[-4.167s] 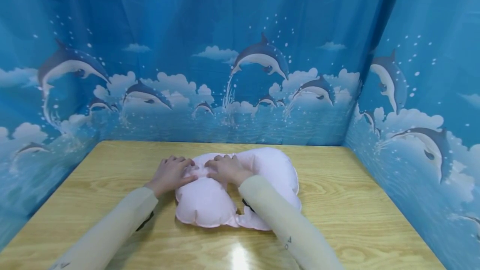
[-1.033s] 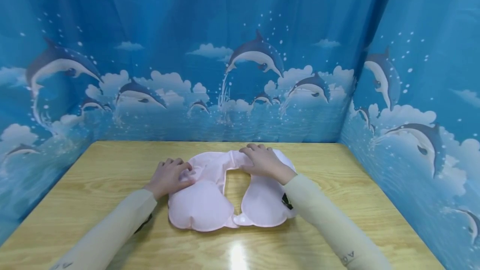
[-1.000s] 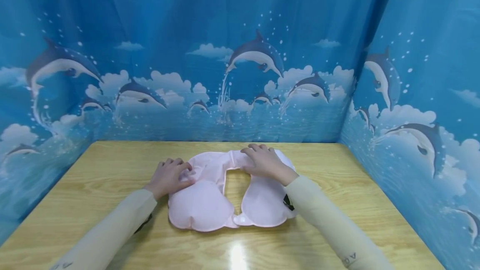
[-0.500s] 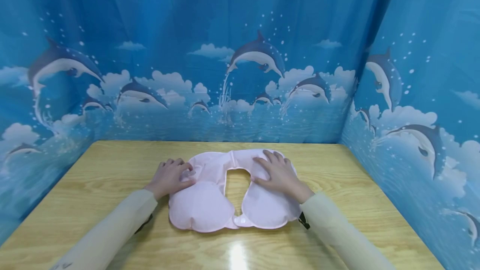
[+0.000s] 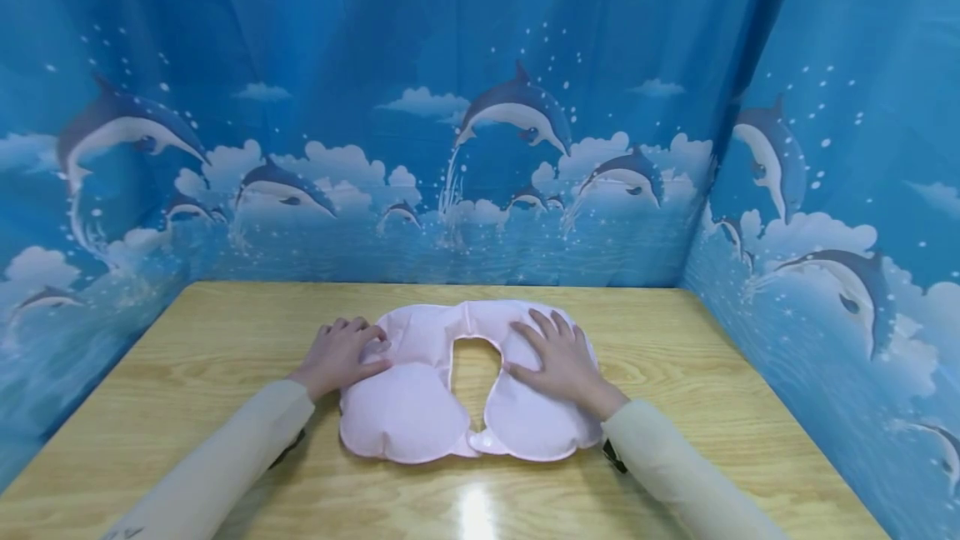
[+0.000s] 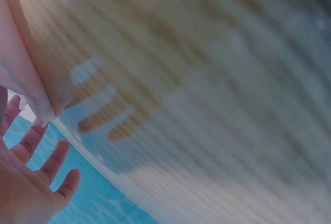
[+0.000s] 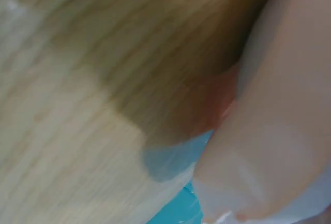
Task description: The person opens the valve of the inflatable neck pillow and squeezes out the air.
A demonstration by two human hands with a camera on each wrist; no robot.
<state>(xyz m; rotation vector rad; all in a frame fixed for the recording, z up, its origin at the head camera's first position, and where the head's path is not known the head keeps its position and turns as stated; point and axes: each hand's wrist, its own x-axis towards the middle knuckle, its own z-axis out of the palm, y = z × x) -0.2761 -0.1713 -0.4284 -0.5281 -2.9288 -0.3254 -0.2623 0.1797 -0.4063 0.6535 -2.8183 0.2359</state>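
Note:
A pale pink inflatable U-shaped neck pillow (image 5: 408, 415) lies on the table, its curve away from me and its two front ends meeting at a tab with a white snap (image 5: 487, 442). My left hand (image 5: 341, 357) rests at the pillow's upper left edge, thumb and index finger apart on the fabric near a small clear fitting. In the left wrist view its other fingers (image 6: 54, 162) stretch loosely beyond the pillow's edge. My right hand (image 5: 562, 365) lies spread on the right lobe. The pillow's bulging side (image 7: 274, 105) hides that hand's fingers in the right wrist view.
The glossy wood-grain table (image 5: 660, 357) reflects a bright light spot near its front. Blue curtains (image 5: 360, 65) printed with dolphins and clouds close off the back and both sides. Wood shows through the pillow's middle opening.
My right hand has gone from beside my left hand, along the top of the pillow, to its right lobe. The pillow's right half now lies flatter and its opening shows. My left hand stays put.

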